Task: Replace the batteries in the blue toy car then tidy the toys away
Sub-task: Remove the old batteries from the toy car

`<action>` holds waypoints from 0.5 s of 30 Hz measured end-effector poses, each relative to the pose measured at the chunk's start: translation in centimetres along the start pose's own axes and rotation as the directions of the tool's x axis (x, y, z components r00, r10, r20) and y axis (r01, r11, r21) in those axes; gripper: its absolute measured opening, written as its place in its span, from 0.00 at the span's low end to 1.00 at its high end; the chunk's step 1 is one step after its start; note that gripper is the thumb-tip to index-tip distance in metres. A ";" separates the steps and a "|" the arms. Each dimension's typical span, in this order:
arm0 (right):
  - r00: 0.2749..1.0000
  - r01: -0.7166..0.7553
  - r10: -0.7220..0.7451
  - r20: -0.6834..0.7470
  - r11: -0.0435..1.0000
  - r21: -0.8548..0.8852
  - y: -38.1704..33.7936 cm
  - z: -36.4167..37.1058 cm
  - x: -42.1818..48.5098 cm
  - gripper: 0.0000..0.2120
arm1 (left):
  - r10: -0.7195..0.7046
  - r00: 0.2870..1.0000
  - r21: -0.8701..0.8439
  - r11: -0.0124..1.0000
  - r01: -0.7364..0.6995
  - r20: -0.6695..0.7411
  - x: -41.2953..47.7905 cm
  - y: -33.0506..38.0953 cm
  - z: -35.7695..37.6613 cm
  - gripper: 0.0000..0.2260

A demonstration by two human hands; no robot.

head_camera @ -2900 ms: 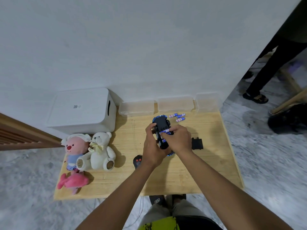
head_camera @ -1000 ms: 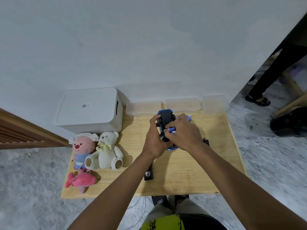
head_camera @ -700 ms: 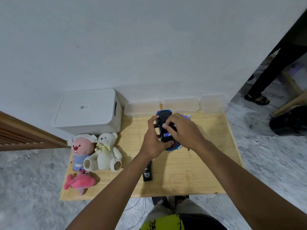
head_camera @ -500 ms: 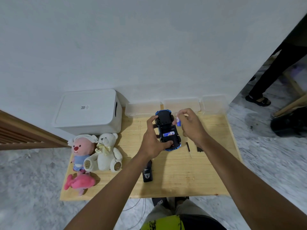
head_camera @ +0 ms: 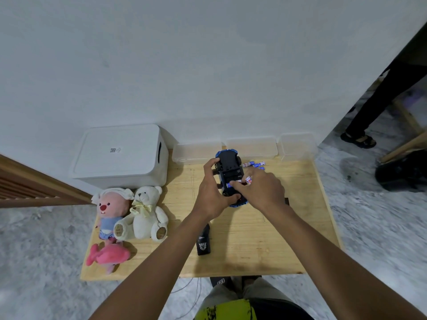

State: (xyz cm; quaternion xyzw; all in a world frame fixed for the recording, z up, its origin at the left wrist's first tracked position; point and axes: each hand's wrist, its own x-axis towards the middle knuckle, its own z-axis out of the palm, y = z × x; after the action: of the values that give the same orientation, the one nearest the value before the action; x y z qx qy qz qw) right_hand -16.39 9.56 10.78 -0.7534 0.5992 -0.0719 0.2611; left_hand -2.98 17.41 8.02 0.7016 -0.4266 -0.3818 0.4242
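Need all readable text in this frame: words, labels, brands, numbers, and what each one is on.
"S": white mark on the toe of the black shoe, low in the view.
Battery pinched by the right hand over the blue toy car: red letters, too blurred to read.
White storage box lid: code square and small print, too small to read.
Black remote: emblem and a short line, unreadable.
Loose batteries: print too small to read.

White lidded plastic storage box (head_camera: 120,158), far left: small QR code and tiny print on lid, illegible. Blue-white cylindrical battery (head_camera: 248,180) on blue toy car (head_camera: 228,162): red letters, roughly "AB", rest hidden. Black rectangular remote (head_camera: 203,244), near centre: white animal-face emblem, small print unreadable. Black shoe toe (head_camera: 220,282), nearest: white "S" logo.
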 end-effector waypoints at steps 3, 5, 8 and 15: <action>0.999 -0.021 0.020 -0.037 1.000 -0.018 -0.6 0.1 -0.3 0.21 | 0.031 0.999 -0.002 1.000 -0.031 -0.028 0.1 0.0 0.2 0.48; 0.999 -0.026 0.025 -0.033 0.999 -0.024 -1.0 0.1 -0.4 0.21 | 0.040 0.998 -0.007 0.999 -0.040 -0.050 0.1 0.0 0.3 0.47; 0.998 -0.055 0.055 -0.027 0.998 0.010 -1.6 0.3 -0.4 0.20 | 0.050 0.996 -0.010 0.999 -0.051 -0.078 0.2 0.0 0.4 0.49; 0.980 -0.183 0.160 0.119 0.960 0.211 -1.6 1.0 0.9 0.24 | 0.087 0.989 0.048 0.995 -0.082 -0.116 0.4 -0.4 0.5 0.49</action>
State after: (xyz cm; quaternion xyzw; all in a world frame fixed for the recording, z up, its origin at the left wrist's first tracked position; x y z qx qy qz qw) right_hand -14.35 9.28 10.52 -0.6675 0.6366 -0.0772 0.3784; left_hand -3.16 17.00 7.41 0.7132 -0.4382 -0.3121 0.4494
